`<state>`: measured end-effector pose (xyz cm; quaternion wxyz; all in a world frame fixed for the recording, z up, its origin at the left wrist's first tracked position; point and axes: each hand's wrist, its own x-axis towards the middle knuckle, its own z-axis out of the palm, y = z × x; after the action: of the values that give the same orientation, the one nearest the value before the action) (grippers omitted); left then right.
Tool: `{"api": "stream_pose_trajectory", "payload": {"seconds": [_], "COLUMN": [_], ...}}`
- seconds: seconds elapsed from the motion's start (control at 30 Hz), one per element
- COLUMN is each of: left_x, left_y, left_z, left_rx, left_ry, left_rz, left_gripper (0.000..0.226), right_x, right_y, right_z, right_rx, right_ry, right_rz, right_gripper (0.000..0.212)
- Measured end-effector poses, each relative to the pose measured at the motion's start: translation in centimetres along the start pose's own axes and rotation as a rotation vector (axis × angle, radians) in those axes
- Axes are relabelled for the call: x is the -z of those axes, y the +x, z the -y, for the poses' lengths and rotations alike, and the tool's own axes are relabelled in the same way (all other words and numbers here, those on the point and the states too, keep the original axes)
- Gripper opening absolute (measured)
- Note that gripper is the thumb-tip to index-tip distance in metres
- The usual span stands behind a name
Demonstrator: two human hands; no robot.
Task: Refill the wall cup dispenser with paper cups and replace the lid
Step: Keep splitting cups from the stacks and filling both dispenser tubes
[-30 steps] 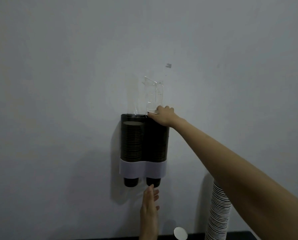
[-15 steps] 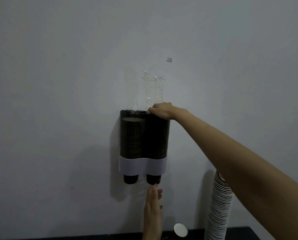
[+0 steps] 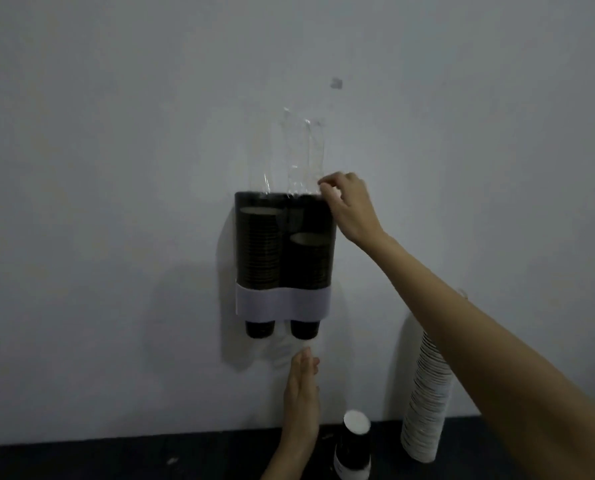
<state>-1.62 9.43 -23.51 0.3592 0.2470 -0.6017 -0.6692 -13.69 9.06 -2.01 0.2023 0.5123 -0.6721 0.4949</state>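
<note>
Dispenser [image 3: 284, 258] hangs on the wall, both tubes loaded. Your right hand [image 3: 349, 206] pinches the clear wrapper [image 3: 304, 157] at the rim; left hand [image 3: 301, 396] flat below the spouts. Yank carelessly — cups may lift out.

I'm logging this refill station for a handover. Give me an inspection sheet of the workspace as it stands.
Surface: dark counter along the bottom, against a plain wall.
Job's things: wall cup dispenser, two tubes; left stack near the top, right stack lower. Clear lid stands raised above it.
Clutter: tall stack of paper cups leaning on the wall; short cup stack on the counter.
Hands: right hand at the dispenser's top right rim, fingers curled at the lid's lower edge; left hand flat below the right outlet.
Cables: nothing seen.
Surroundings: small mark on the wall.
</note>
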Motion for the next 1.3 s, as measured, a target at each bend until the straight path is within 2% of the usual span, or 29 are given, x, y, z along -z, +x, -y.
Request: {"api": "stream_pose_trajectory", "payload": {"seconds": [0.1,0.17,0.23,0.3,0.33,0.43,0.53,0.6,0.7,0.8,0.87,0.97,1.07,1.2,1.3], "left_x": [0.2,0.3,0.5,0.8,0.9,1.0,0.6,0.4,-0.7,-0.7,-0.9,-1.5,-1.9,-1.8,-1.5], "left_y": [-0.2,0.1,0.4,0.4,0.4,0.4,1.4,1.9,3.4,4.8,5.4,5.1,4.7,4.4,4.1], "left_z": [2.3,4.6,7.5,10.0,11.2,14.0,16.5,17.8,20.5,23.8,25.0,24.3,23.8,22.7,22.4], "left_rx": [0.042,0.102,0.169,0.225,0.245,0.317,0.34,0.339,0.358,0.335,0.329,0.311,0.289,0.252,0.221], "left_ry": [0.158,0.324,0.521,0.678,0.728,0.812,0.849,0.835,0.813,0.813,0.837,0.833,0.77,0.705,0.689], "left_rz": [0.081,0.162,0.231,0.301,0.326,0.393,0.401,0.393,0.391,0.385,0.398,0.411,0.375,0.302,0.262], "left_gripper": [0.039,0.04,0.047,0.049,0.049,0.052,0.056,0.059,0.07,0.085,0.089,0.086,0.081,0.073,0.073], "right_x": [0.5,-0.3,-2.1,-3.6,-4.3,-5.9,-8.1,-9.3,-11.4,-12.1,-12.2,-12.3,-12.0,-11.5,-10.9], "right_y": [-7.6,-13.9,-20.4,-26.2,-28.4,-32.7,-34.4,-34.9,-35.9,-36.9,-36.9,-37.0,-36.7,-36.4,-35.9], "right_z": [-3.7,-7.8,-12.7,-16.2,-17.5,-19.5,-21.2,-21.5,-23.2,-23.9,-24.2,-24.3,-23.9,-23.4,-22.5], "right_rx": [-0.109,-0.315,-0.623,-0.901,-0.937,-0.965,-0.994,-1.012,-1.04,-0.981,-0.96,-0.988,-0.991,-1.07,-1.033], "right_ry": [0.151,0.163,0.149,0.159,0.153,0.081,0.074,0.075,0.052,0.0,-0.047,-0.052,-0.01,0.123,0.109], "right_rz": [-0.272,-0.276,-0.112,0.142,0.241,0.395,0.415,0.432,0.466,0.396,0.415,0.457,0.405,0.325,0.315], "right_gripper": [0.023,0.018,0.023,0.054,0.069,0.092,0.115,0.12,0.113,0.101,0.094,0.082,0.091,0.072,0.078]}}
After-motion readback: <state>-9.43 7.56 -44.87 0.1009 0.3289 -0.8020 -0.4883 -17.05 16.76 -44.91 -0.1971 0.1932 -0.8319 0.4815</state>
